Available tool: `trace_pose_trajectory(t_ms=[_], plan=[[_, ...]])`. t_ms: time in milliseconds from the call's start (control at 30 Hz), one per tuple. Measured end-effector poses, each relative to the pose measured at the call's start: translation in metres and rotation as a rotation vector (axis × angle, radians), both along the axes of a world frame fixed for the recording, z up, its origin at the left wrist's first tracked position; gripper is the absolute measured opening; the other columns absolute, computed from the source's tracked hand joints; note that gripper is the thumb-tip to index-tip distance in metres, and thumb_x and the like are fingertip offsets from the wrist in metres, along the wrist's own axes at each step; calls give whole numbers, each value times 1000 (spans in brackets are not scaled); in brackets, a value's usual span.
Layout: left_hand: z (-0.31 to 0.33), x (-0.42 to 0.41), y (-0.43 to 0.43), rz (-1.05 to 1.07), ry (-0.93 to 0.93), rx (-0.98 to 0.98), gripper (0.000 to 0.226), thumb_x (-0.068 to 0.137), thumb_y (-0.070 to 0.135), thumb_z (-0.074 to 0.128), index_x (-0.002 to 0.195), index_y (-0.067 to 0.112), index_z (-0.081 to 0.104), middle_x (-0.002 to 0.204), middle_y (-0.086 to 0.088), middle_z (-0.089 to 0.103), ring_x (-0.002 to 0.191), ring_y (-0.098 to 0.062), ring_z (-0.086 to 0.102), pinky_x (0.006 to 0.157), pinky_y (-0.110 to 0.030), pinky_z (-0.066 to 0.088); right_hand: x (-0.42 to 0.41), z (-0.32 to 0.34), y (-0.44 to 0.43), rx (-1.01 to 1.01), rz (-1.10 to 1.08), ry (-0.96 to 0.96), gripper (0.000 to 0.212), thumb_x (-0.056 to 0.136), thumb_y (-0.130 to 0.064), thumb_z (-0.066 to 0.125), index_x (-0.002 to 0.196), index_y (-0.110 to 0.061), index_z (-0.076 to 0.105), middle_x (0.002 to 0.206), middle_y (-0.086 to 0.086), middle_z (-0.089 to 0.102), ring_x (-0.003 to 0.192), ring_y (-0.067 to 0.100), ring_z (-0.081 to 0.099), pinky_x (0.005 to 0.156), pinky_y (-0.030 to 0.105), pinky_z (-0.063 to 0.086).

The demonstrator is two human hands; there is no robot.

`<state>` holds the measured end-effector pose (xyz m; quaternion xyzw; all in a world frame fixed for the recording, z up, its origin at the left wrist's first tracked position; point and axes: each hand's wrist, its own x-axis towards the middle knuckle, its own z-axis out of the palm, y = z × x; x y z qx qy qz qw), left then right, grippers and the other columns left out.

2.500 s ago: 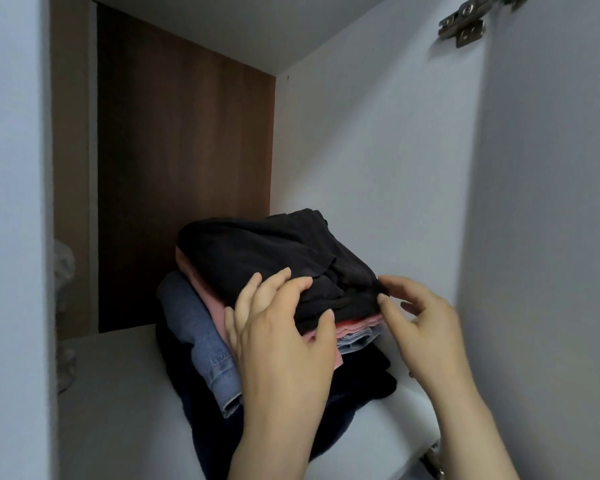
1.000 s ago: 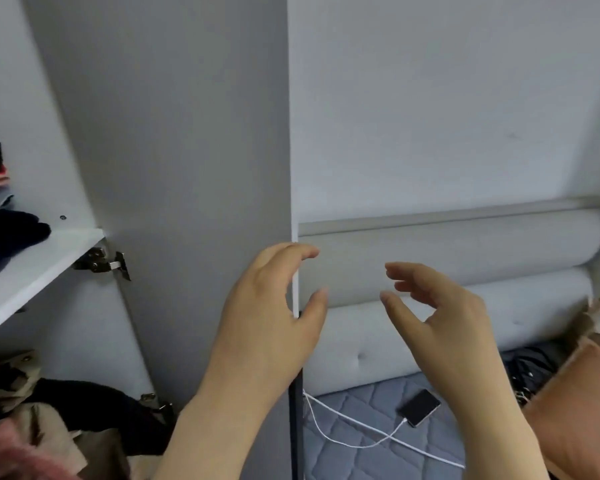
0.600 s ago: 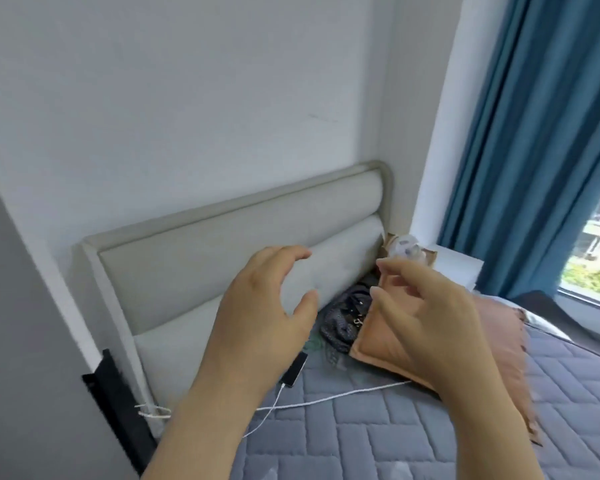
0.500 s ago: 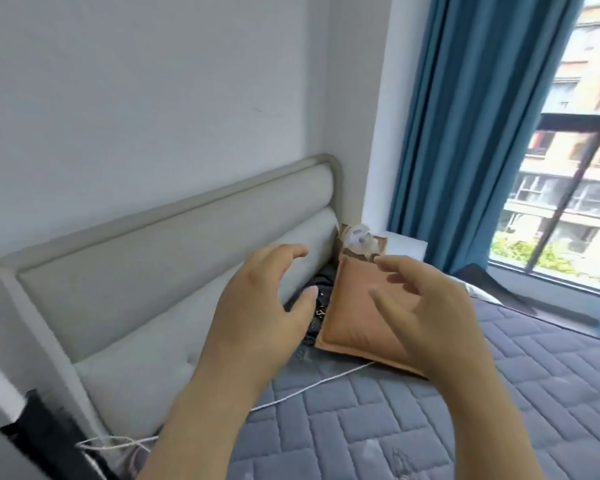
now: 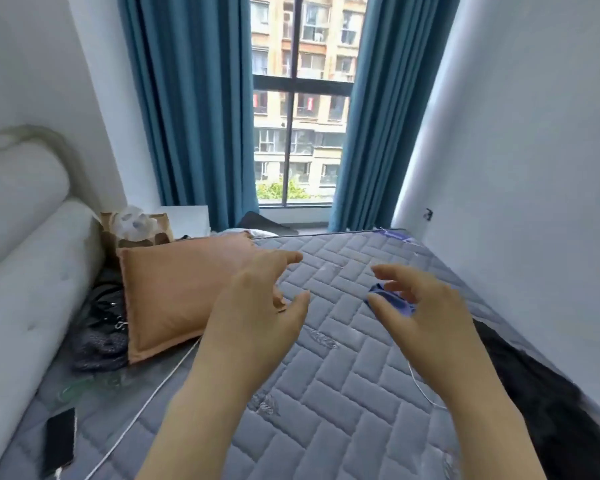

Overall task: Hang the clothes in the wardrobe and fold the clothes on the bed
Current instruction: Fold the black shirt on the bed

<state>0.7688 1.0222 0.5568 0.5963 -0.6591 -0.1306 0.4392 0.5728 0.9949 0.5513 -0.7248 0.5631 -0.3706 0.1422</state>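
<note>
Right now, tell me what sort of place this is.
A bedroom, probably in a flat: a quilted grey mattress against a padded headboard, an orange pillow, and teal curtains framing a window that faces apartment blocks.

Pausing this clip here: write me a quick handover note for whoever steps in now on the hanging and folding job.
Left hand: open, empty, raised over the mattress.
Right hand: open, empty, fingers spread in front of a small blue cloth, not gripping it.
Clothes: a black garment lies unfolded along the bed's right edge; a dark crumpled garment sits between the orange pillow and the headboard.
Done: nothing on the bed looks folded; the wardrobe is out of view.
Left: probably take the blue cloth first, then the two dark garments.
</note>
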Motion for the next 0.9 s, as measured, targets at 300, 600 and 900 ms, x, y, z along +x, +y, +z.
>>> trace_pose_trajectory(t_ms=[300,600,900], plan=[[3,-104,-31,-303,-52,7,43,87,22,67,127,32,56,115,23,51,113,1,50,101,-22,42,-107,-10,16,-15,-281,-39,31,84,-21,70,115,-24,68,104,-10,70,95,7,64,85,24,48],[-12,-229,-78,-397,-88,22,42,87,22,66,126,31,56,118,21,52,110,-1,51,94,-19,42,-235,-21,-12,41,-393,-51,30,85,-23,70,115,-27,68,108,-9,70,100,8,64,90,26,49],[-41,-362,-113,-598,-97,71,41,86,23,65,125,30,56,118,17,56,107,-4,54,91,-23,44,-365,-40,4,136,-634,-66,27,87,-23,68,114,-27,67,95,-18,63,90,1,58,84,24,45]])
